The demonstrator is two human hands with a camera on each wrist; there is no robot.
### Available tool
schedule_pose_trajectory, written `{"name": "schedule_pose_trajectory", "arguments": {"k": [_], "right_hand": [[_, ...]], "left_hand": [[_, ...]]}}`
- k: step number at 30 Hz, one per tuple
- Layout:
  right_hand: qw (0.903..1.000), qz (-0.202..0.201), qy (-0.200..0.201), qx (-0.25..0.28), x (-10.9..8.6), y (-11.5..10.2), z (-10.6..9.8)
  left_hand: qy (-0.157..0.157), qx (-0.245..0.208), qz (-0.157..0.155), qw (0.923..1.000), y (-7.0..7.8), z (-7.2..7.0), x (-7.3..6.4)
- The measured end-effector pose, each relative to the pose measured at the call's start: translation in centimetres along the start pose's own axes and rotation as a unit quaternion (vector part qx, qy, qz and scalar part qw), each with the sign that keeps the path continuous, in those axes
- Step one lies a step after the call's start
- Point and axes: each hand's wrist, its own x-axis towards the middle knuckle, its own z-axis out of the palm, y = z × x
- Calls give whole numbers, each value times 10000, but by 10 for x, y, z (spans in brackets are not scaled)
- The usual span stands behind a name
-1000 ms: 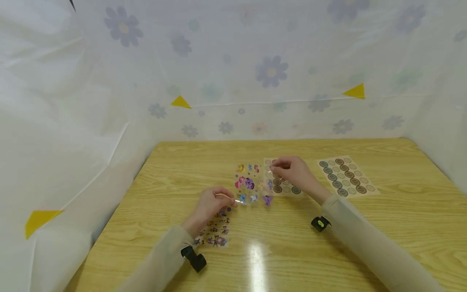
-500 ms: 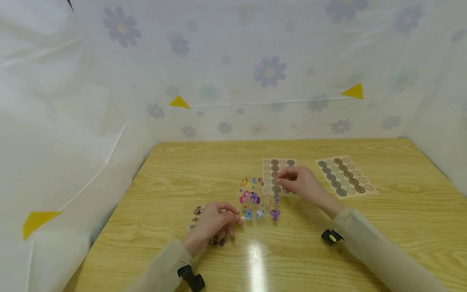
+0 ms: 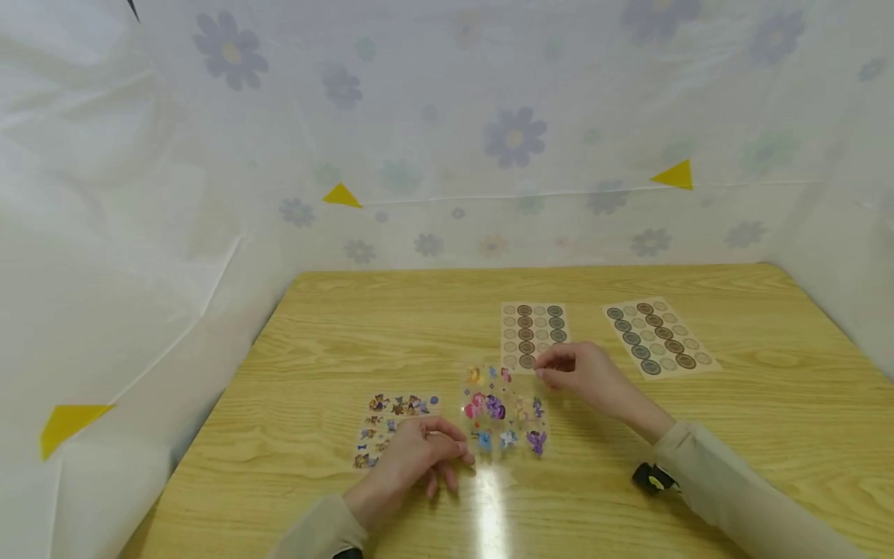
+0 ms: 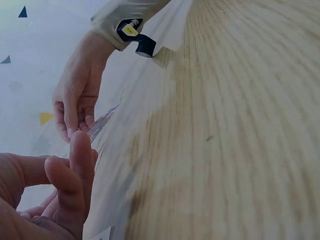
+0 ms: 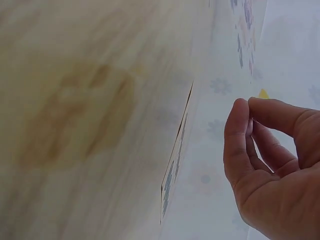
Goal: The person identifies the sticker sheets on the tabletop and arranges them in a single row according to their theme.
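Right grip (image 3: 583,374) on clear sticker sheet (image 3: 504,413)

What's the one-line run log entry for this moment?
left hand: pinches pony sheet, near end | right hand: pinches far end | pony sheet: off table | left sheet, coin sheets: on table

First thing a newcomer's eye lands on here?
Probably the clear sheet of bright pony stickers over the middle of the table, with the left hand at its near-left edge and the right hand pinching its far-right corner. Next, the yellow triangles on the pale flowered backdrop, then two tan sheets of round seals toward the table's far side.
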Motion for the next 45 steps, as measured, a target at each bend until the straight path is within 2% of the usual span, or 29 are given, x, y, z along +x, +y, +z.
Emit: {"name": "schedule_pose_trajectory", "arguments": {"k": [4, 11, 16, 21, 30, 34, 36, 37, 38, 39, 40, 41, 43, 44, 45], "right_hand": [[9999, -16, -75, -131, -3, 2, 1], [9985, -97, -504, 197, -5, 6, 4], [9971, -249, -711, 112, -3, 7, 9], [9951, -126, -947, 247, -1, 4, 14], [9939, -103, -1073, 242, 0, 3, 18], [9934, -83, -1104, 295, 0, 3, 19], [9935, -78, -1099, 293, 1, 2, 19], [9935, -89, -1099, 289, 1, 2, 20], [9935, -75, -1095, 285, 1, 2, 20], [9936, -62, -1091, 278, 1, 2, 20], [9937, -44, -1087, 283, 1, 2, 20], [9937, -33, -1084, 287, 1, 2, 20], [9935, -31, -1090, 315, 1, 1, 20], [9936, -14, -1086, 320, 1, 1, 20], [9935, -24, -1087, 324, 1, 0, 19]], "left_hand": [[36, -100, -55, 9999, -4, 2, -5], [27, -279, -114, 9995, -11, 3, -13], [20, -352, -195, 9992, -16, 2, -17], [28, -441, -209, 9988, -20, -1, -20], [88, -442, -165, 9988, -21, -3, -25], [62, -224, -10, 9997, -18, -5, -29], [47, 142, 166, 9998, -15, -7, -32], [74, 487, 308, 9983, -13, -7, -33], [100, 952, 504, 9941, -10, -8, -34], [116, 1496, 713, 9861, -9, -8, -36], [104, 2063, 942, 9739, -7, -8, -38], [79, 2672, 1225, 9558, -6, -7, -41], [-15, 3793, 1676, 9100, -4, -7, -45], [-141, 4195, 1851, 8886, -4, -6, -48], [-328, 4474, 1926, 8728, -4, -6, -50]]}}
